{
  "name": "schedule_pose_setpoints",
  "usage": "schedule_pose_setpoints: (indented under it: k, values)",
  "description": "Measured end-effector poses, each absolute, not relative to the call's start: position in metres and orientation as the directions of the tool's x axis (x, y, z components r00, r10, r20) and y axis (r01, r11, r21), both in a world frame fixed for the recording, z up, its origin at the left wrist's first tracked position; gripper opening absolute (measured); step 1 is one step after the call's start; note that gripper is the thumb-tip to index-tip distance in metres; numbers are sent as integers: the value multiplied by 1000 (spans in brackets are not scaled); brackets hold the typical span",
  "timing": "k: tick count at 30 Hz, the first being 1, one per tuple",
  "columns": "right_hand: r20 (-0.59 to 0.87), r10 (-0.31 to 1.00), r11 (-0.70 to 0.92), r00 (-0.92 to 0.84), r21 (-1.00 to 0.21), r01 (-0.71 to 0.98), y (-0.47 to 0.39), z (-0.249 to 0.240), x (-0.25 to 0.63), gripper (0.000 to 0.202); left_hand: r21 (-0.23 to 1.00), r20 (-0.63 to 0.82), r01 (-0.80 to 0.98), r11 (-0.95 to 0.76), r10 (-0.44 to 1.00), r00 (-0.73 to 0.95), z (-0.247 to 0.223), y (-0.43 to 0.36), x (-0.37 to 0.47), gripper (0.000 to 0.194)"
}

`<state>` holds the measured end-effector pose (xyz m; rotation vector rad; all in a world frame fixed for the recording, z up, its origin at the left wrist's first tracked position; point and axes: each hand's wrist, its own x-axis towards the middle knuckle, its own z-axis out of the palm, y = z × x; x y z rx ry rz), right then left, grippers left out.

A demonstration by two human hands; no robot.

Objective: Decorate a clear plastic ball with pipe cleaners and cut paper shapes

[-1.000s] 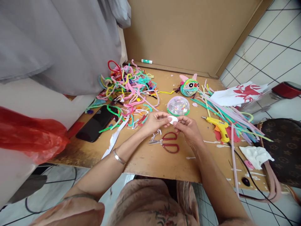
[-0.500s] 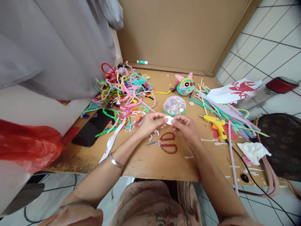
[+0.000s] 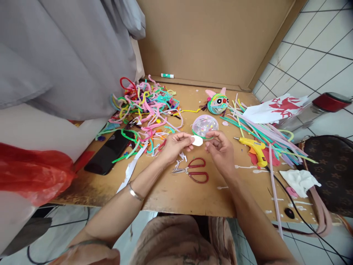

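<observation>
A small white rounded paper piece (image 3: pixel 197 140) is pinched between the thumb and fingers of my left hand (image 3: pixel 178 145). Just right of it, my right hand (image 3: pixel 220 151) has its thumb and fingers apart, holding nothing. Behind the hands sits a clear bowl (image 3: pixel 205 124) with a lilac and green rim and coloured bits. Red-handled scissors (image 3: pixel 197 170) lie in front of the hands, beside white paper scraps (image 3: pixel 180 160).
Tangled pipe cleaners (image 3: pixel 146 103) and a black phone (image 3: pixel 106 154) lie on the left. A decorated ball with ears (image 3: pixel 217 102) stands behind the bowl. At right are straight pipe cleaners (image 3: pixel 256 129), a yellow glue gun (image 3: pixel 255 148), white tissue (image 3: pixel 299 179) and a brown bag (image 3: pixel 331 173).
My right hand has let go of the white piece and moved slightly right, its fingers parting. The piece stays in my left hand. The whole view has shifted slightly.
</observation>
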<state>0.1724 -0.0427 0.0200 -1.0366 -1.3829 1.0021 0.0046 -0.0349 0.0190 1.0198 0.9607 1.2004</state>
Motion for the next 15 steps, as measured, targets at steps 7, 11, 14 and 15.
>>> schedule_pose_setpoints:
  k: [7,11,14,15]
  values:
    - [511,847,530,-145,-796,292,-47,22,168,10,923,-70,-363,129,983,170,21,-36,4,34]
    - [532,834,547,-144,-767,336,-48,21,168,9,917,-74,-372,142,979,192,20,-36,5,31]
    - [525,843,534,-118,-788,307,-48,22,168,8,915,-70,-375,147,975,210,19,-37,5,30]
    - [522,846,530,-110,-797,290,-49,22,167,8,915,-67,-376,148,973,220,19,-37,5,29]
